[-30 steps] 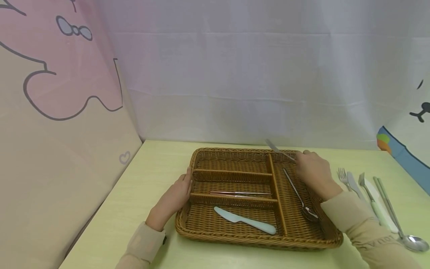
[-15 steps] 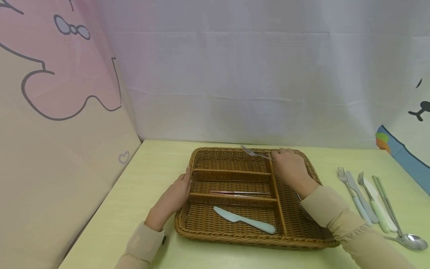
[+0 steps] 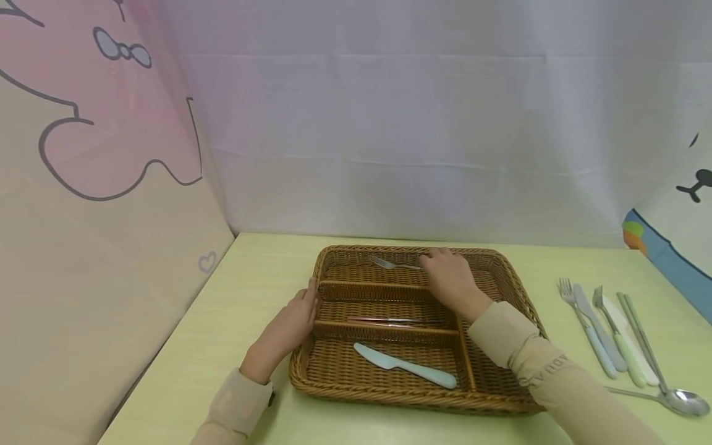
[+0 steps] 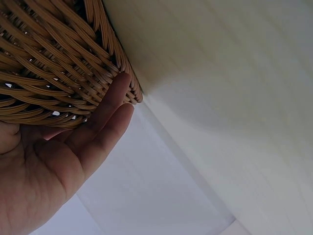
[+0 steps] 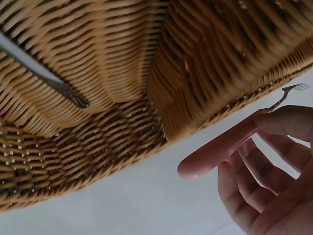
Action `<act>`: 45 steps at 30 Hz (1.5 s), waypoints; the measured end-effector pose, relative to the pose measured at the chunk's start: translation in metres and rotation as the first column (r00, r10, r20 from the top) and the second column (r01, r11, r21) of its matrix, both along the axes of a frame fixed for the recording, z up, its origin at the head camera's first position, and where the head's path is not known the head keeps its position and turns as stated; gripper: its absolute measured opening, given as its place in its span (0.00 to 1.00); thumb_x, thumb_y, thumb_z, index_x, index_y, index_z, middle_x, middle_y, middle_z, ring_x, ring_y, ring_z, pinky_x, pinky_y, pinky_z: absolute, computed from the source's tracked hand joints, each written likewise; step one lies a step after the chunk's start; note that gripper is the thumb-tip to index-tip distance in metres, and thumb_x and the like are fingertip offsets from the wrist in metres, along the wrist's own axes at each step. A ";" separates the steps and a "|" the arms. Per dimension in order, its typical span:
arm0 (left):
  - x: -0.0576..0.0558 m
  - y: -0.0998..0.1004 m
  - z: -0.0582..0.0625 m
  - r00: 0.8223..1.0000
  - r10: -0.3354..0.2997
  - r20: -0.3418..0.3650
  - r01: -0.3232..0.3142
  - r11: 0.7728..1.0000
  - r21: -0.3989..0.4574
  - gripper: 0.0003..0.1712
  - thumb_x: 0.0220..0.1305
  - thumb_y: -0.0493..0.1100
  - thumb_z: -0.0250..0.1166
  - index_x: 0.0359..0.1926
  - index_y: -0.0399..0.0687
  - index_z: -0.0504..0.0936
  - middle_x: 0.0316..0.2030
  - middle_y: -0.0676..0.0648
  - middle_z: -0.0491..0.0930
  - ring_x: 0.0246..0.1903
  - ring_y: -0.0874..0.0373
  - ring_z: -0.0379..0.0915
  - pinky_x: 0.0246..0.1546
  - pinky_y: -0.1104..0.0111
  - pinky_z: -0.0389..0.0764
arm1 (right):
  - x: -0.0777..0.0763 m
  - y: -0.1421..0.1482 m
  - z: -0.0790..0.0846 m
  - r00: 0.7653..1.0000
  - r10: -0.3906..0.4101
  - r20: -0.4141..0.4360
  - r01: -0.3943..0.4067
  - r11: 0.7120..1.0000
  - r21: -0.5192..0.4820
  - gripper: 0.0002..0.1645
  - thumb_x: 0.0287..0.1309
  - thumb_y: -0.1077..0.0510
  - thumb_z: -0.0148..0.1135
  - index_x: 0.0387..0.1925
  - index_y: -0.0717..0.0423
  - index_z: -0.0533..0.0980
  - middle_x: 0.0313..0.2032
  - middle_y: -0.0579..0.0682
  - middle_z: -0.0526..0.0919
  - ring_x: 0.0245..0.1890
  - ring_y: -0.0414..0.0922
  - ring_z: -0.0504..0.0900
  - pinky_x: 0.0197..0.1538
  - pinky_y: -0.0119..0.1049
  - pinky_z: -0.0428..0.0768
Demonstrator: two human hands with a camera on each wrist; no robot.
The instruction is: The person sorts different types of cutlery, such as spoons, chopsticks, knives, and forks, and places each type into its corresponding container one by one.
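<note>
My right hand [image 3: 453, 278] pinches a fork [image 3: 384, 263] between thumb and fingers, over the back left compartment of a brown wicker cutlery tray [image 3: 389, 398]. Its tines point left; the right wrist view shows the fork's pink handle [image 5: 220, 151], which my hand hides in the head view. My left hand [image 3: 289, 321] rests against the tray's left outer side, fingers lying nearly straight along the weave [image 4: 63, 73]. A pale blue knife [image 3: 406, 366] lies in the front left compartment. Pink-and-silver chopsticks [image 3: 384, 321] lie in the middle one.
Right of the tray on the table [image 3: 267, 266] lie a blue-handled fork [image 3: 592, 340], a grey-blue knife [image 3: 597, 327], a green-handled fork [image 3: 623, 346], green-ended chopsticks [image 3: 639, 330] and a spoon [image 3: 686, 403]. My right forearm covers part of the tray's long right compartment.
My right hand has moved left with the fork, from the right compartment over the divider, and lowered it into the back left compartment. My left hand stays in place.
</note>
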State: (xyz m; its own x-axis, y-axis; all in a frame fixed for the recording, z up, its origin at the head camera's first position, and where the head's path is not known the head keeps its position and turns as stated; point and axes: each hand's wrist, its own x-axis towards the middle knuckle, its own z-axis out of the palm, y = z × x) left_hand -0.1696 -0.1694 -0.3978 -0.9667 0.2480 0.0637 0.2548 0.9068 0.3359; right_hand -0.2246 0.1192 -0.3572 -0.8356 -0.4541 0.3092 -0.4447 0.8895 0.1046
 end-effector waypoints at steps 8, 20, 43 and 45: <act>0.000 0.001 0.000 1.000 0.005 0.008 -0.005 1.000 0.000 0.31 0.72 0.40 0.42 0.68 0.29 0.44 0.54 0.30 0.68 0.32 0.52 0.76 0.33 0.63 0.79 | -0.006 -0.012 -0.008 0.998 0.019 0.053 -0.020 0.999 0.032 0.13 0.51 0.66 0.63 0.41 0.56 0.79 0.40 0.57 0.81 0.42 0.53 0.79 0.37 0.46 0.80; 0.000 0.002 0.001 1.000 0.003 -0.004 -0.003 1.000 -0.010 0.31 0.72 0.40 0.42 0.68 0.29 0.45 0.55 0.30 0.68 0.34 0.50 0.77 0.34 0.63 0.79 | -0.009 -0.019 -0.014 0.992 0.035 0.117 -0.037 0.999 0.016 0.09 0.51 0.65 0.63 0.36 0.53 0.80 0.37 0.54 0.81 0.42 0.53 0.77 0.35 0.48 0.80; -0.001 0.000 -0.001 1.000 0.007 0.004 -0.007 1.000 0.000 0.31 0.72 0.41 0.42 0.69 0.29 0.44 0.55 0.30 0.68 0.34 0.51 0.77 0.34 0.62 0.79 | -0.029 -0.012 -0.014 0.907 0.104 0.409 -0.035 0.984 -0.174 0.08 0.57 0.63 0.59 0.36 0.54 0.82 0.32 0.50 0.85 0.31 0.46 0.82 0.50 0.57 0.73; -0.001 0.000 -0.001 1.000 0.008 0.006 -0.008 1.000 -0.003 0.31 0.72 0.41 0.42 0.69 0.30 0.43 0.55 0.30 0.68 0.33 0.52 0.76 0.33 0.63 0.79 | -0.030 -0.012 -0.014 0.902 0.103 0.420 -0.030 0.984 -0.178 0.08 0.57 0.63 0.59 0.35 0.53 0.82 0.32 0.50 0.85 0.32 0.47 0.82 0.52 0.60 0.70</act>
State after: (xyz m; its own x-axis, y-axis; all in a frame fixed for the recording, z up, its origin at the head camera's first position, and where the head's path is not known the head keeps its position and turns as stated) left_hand -0.1706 -0.1693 -0.3992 -0.9691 0.2400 0.0571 0.2451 0.9097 0.3351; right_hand -0.2546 0.1070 -0.3709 -0.8733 -0.4871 0.0053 -0.4726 0.8446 -0.2515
